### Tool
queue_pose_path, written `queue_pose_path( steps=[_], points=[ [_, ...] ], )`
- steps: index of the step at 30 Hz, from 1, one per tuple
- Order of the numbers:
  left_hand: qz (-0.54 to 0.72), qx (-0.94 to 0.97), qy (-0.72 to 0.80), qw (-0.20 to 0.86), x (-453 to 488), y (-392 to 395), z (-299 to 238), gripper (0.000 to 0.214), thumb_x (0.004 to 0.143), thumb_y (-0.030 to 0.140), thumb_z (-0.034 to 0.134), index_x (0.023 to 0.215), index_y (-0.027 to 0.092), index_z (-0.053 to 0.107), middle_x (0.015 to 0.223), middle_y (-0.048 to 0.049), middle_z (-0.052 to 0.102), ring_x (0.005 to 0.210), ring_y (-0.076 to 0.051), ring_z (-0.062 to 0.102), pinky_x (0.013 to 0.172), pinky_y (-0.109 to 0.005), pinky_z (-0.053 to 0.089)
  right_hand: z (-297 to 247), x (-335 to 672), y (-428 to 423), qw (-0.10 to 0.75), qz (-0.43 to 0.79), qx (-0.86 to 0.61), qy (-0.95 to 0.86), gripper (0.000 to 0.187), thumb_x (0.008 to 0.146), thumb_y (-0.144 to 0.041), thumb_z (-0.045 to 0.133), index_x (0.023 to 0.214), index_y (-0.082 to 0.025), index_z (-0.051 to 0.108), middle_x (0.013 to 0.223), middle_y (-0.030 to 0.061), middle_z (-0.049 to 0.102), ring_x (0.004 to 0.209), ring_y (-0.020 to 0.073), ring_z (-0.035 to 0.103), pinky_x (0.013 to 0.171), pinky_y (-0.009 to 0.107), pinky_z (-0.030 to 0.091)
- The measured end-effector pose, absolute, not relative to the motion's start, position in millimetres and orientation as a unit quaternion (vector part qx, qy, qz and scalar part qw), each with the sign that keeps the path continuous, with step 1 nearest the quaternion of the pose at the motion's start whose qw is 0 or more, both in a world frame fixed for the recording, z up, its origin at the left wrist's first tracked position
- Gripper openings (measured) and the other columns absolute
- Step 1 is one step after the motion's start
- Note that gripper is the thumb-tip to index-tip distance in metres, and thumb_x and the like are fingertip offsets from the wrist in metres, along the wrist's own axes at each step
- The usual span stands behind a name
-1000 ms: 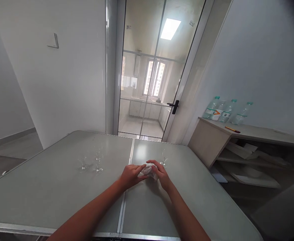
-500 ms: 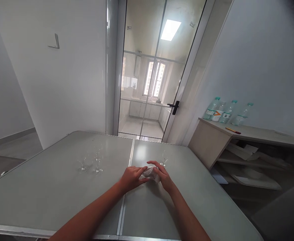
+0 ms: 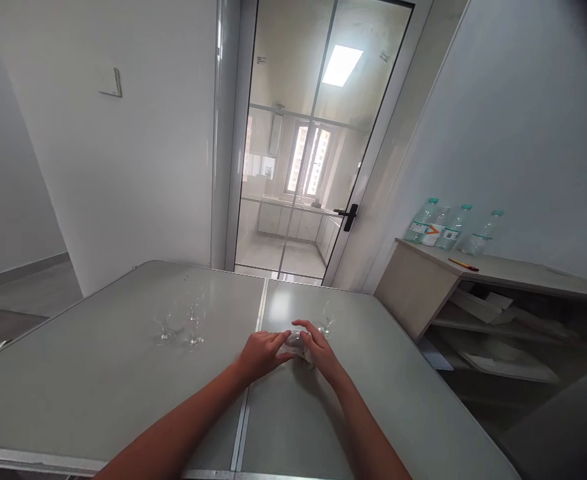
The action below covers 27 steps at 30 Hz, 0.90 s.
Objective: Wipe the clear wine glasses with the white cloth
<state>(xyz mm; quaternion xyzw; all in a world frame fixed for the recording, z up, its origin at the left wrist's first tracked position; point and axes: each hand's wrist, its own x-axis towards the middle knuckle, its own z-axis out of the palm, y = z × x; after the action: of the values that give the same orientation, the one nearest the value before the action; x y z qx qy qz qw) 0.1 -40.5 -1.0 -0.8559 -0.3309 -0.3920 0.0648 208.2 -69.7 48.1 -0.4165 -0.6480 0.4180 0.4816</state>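
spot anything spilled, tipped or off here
Nothing spilled: the left glasses and the right glass stand upright on the table. Only the boards in the shelf lie loose and slanted. The left hand and right hand hold a whitish bundle, too blurred to identify.

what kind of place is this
Probably a flat, in a room beside the kitchen: a glass-panelled door with a black handle shows white kitchen cabinets behind it, and clear plastic water bottles stand on a pale wooden shelf unit.
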Motion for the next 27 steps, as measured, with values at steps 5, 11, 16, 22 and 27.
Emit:
queue_pose_path(
  steps=[5, 11, 16, 22, 27],
  points=[
    [-0.384, -0.854, -0.345, 0.066, -0.6, -37.6, 2.5, 0.051, 0.084, 0.059, 0.071, 0.121, 0.025, 0.067, 0.083, -0.0036, 0.079, 0.066, -0.019, 0.073, 0.061, -0.026, 0.049, 49.0, 220.4, -70.0, 0.484, 0.492, -0.4, -0.604, 0.043, 0.087, -0.055, 0.061, 0.115, -0.022, 0.071, 0.095, 0.0031, 0.068, 0.081, 0.0209, 0.06, 0.069, 0.027, 0.046],
    [-0.411, -0.847, -0.324, 0.095, 2.2, -41.2, -0.2, 0.045, 0.093, 0.052, 0.064, 0.126, 0.022, 0.064, 0.093, -0.0066, 0.08, 0.076, -0.02, 0.076, 0.065, -0.027, 0.052, 44.5, 217.1, -67.0, 0.509, 0.437, -0.425, -0.608, 0.046, 0.094, -0.054, 0.055, 0.129, -0.025, 0.062, 0.085, 0.0006, 0.066, 0.072, 0.0186, 0.057, 0.065, 0.026, 0.045],
    [-0.404, -0.858, -0.307, 0.082, 1.2, -41.0, -3.6, 0.047, 0.089, 0.053, 0.069, 0.125, 0.023, 0.065, 0.095, -0.0055, 0.08, 0.078, -0.02, 0.076, 0.067, -0.026, 0.053, 44.4, 215.1, -67.0, 0.422, 0.386, -0.388, -0.723, 0.04, 0.09, -0.049, 0.064, 0.12, -0.024, 0.068, 0.098, 0.004, 0.07, 0.087, 0.0227, 0.062, 0.077, 0.031, 0.049],
    [-0.463, -0.817, -0.34, 0.052, 5.7, -47.0, 7.4, 0.048, 0.085, 0.056, 0.071, 0.119, 0.022, 0.068, 0.08, -0.0014, 0.078, 0.063, -0.014, 0.071, 0.061, -0.022, 0.049, 34.3, 219.9, -64.2, 0.535, 0.371, -0.387, -0.653, 0.038, 0.082, -0.044, 0.075, 0.11, -0.022, 0.064, 0.086, 0.0009, 0.066, 0.075, 0.0189, 0.06, 0.069, 0.028, 0.049],
    [-0.47, -0.819, -0.318, 0.091, 3.2, -46.5, 4.2, 0.046, 0.089, 0.053, 0.069, 0.121, 0.02, 0.066, 0.082, -0.0029, 0.079, 0.066, -0.015, 0.073, 0.062, -0.023, 0.05, 29.5, 215.7, -61.0, 0.499, 0.313, -0.395, -0.705, 0.044, 0.09, -0.045, 0.065, 0.128, -0.023, 0.059, 0.099, 0.0046, 0.071, 0.083, 0.021, 0.064, 0.078, 0.032, 0.051]
  ],
)
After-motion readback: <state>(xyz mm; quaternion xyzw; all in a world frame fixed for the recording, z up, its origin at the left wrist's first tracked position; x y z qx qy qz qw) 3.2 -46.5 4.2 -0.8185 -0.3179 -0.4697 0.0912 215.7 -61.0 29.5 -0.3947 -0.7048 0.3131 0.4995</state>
